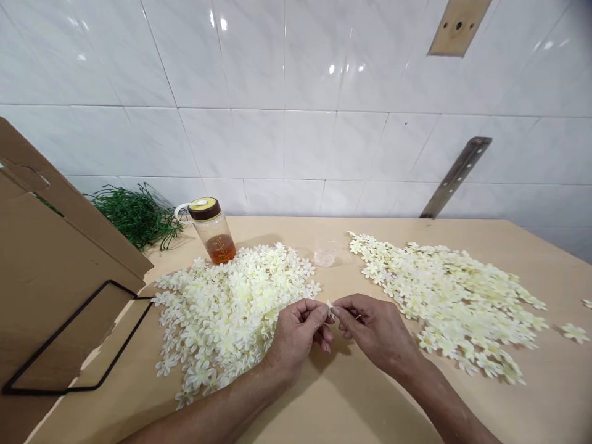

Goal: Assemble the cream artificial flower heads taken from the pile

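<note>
Between my two hands, just above the table, is a small cream artificial flower (330, 308), mostly covered by fingertips. My left hand (300, 330) pinches it from the left, thumb against forefinger. From the other side my right hand (370, 324) closes thumb and finger on it too. A heap of loose cream flowers (231, 302) lies beside my left hand. To the right of my right hand spreads a flatter pile of similar flowers (457, 296). A small clear plastic cup (325, 253) stands beyond my hands.
A bottle (215, 237) of amber liquid with a yellow and brown lid stands behind the left heap. Green artificial stems (134, 216) lie by the tiled wall (305, 145). At left are a cardboard box (55, 246) and a black wire frame (83, 388). A single flower (575, 333) lies far right.
</note>
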Demonstrator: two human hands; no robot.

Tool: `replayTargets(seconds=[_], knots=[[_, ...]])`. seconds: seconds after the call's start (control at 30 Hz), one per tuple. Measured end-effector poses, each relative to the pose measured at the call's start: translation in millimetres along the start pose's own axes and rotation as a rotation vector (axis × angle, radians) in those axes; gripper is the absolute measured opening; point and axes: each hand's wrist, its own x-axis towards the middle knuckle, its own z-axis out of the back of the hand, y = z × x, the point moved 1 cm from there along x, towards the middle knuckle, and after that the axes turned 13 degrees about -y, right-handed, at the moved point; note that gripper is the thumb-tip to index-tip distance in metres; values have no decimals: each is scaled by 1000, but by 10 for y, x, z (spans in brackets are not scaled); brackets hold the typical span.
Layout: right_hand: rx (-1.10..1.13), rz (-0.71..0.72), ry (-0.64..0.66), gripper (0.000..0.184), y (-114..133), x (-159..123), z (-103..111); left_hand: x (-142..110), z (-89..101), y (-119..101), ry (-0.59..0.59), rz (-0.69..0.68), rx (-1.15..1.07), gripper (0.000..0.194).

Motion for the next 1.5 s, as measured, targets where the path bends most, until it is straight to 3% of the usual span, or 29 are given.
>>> replayTargets(seconds=[0.33, 0.57, 0.67, 1.17, 1.5], knots=[[-54, 116, -92, 24, 86, -30, -34, -3, 0, 9, -17, -23, 43, 35], [98, -88, -11, 27, 16, -26, -69, 11, 10, 30, -28, -18, 25, 35], [173, -113, 35, 31, 7, -25, -77, 23, 5, 30, -48, -13, 21, 35], [-98, 147, -69, 27, 113, -66, -96, 18, -3, 32, -82, -33, 85, 38], [-137, 163, -141, 23, 107, -54, -101, 1, 4, 20, -44, -1, 43, 35]])
